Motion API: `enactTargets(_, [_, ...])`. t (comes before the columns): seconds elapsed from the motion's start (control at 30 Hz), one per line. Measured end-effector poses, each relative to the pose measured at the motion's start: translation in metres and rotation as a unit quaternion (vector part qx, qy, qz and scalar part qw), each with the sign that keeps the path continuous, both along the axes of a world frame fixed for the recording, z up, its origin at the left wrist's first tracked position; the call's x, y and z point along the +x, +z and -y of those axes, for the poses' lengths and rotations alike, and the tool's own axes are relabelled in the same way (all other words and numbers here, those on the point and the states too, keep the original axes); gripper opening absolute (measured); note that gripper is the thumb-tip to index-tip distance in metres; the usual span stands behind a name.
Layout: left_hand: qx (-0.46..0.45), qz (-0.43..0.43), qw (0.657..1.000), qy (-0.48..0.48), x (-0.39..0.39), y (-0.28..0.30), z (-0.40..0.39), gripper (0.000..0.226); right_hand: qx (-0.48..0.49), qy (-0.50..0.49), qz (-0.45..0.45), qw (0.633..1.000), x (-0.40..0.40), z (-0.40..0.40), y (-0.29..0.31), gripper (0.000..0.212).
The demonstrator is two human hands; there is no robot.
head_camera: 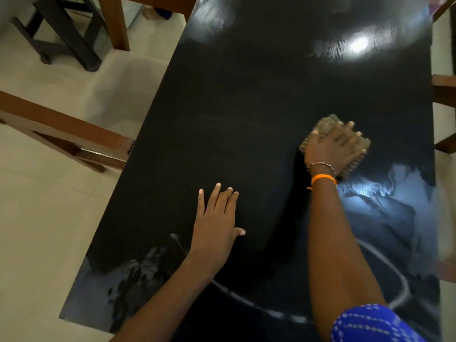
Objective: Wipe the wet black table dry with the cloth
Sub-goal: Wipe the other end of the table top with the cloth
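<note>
The long black table (234, 107) runs away from me and shines with wet patches at its near left corner, near right side and far end. A folded khaki cloth (327, 124) lies on the table right of centre. My right hand (333, 146) presses down flat on the cloth, fingers spread over it, covering most of it. My left hand (219, 218) rests flat on the tabletop nearer to me, fingers straight and holding nothing.
Brown wooden chairs (64, 134) stand on the pale tiled floor left of the table, with another chair frame (444, 95) at the right edge. A dark stool (64, 38) sits at the far left.
</note>
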State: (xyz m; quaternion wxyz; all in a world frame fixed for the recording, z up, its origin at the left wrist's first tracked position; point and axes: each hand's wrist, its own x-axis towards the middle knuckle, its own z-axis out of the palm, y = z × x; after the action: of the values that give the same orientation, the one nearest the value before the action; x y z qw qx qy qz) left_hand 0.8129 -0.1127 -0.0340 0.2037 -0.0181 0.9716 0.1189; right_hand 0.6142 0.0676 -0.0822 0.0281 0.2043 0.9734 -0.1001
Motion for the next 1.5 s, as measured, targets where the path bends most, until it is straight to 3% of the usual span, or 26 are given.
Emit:
enactTargets(0.17, [0.011,0.007,1.0,0.013,-0.001,0.002,-0.004,0.077,-0.035,0.246,0.017,0.969,0.002,0.141,0.005,0.07])
enactTargets(0.27, [0.001,0.007,1.0,-0.01,-0.001,0.003,-0.004,0.07,-0.013,0.432,0.049,0.901,0.023,0.191,0.009,0.071])
enactTargets(0.37, [0.005,0.011,1.0,0.01,-0.001,0.005,-0.005,0.075,-0.006,0.534,0.052,0.844,0.036,0.176,0.01,0.067])
enactTargets(0.43, [-0.006,-0.002,1.0,0.011,0.001,0.007,-0.008,0.079,-0.009,0.536,0.039,0.843,0.041,0.139,0.009,0.065])
enactTargets(0.53, [0.003,-0.03,1.0,0.002,0.005,0.01,-0.019,0.076,0.024,0.462,0.021,0.886,0.042,0.06,0.005,0.065])
enactTargets(0.73, [0.016,-0.01,0.996,-0.088,0.009,0.006,-0.048,0.08,0.041,0.147,0.058,0.987,0.061,-0.124,0.007,0.06])
enactTargets(0.83, [-0.003,0.004,0.995,-0.097,0.012,0.001,-0.053,0.086,0.016,0.012,0.08,0.997,0.081,-0.167,0.012,0.058])
enactTargets(0.97, [-0.007,-0.004,0.995,-0.1,0.011,-0.001,-0.055,0.086,0.0,-0.056,0.087,0.995,0.083,-0.151,0.012,0.061])
enactTargets(1.13, [-0.004,-0.01,0.995,-0.095,0.013,-0.004,-0.057,0.084,0.006,0.022,0.068,0.997,0.074,-0.078,0.007,0.062])
enactTargets(1.23, [0.001,-0.014,0.996,-0.085,0.016,-0.002,-0.06,0.084,-0.023,0.159,0.06,0.985,0.073,-0.013,0.007,0.06])
enactTargets(1.3, [0.005,-0.024,0.997,-0.075,0.018,-0.003,-0.058,0.083,-0.015,0.296,0.056,0.953,0.078,0.022,0.006,0.058])
enactTargets(1.4, [0.004,-0.028,0.998,-0.058,0.022,-0.004,-0.063,0.082,0.023,0.428,0.045,0.902,0.075,0.02,0.003,0.055])
enactTargets(1.5, [0.02,-0.04,0.999,-0.028,0.023,-0.001,-0.082,0.079,0.02,0.425,0.022,0.905,0.063,-0.013,-0.001,0.053])
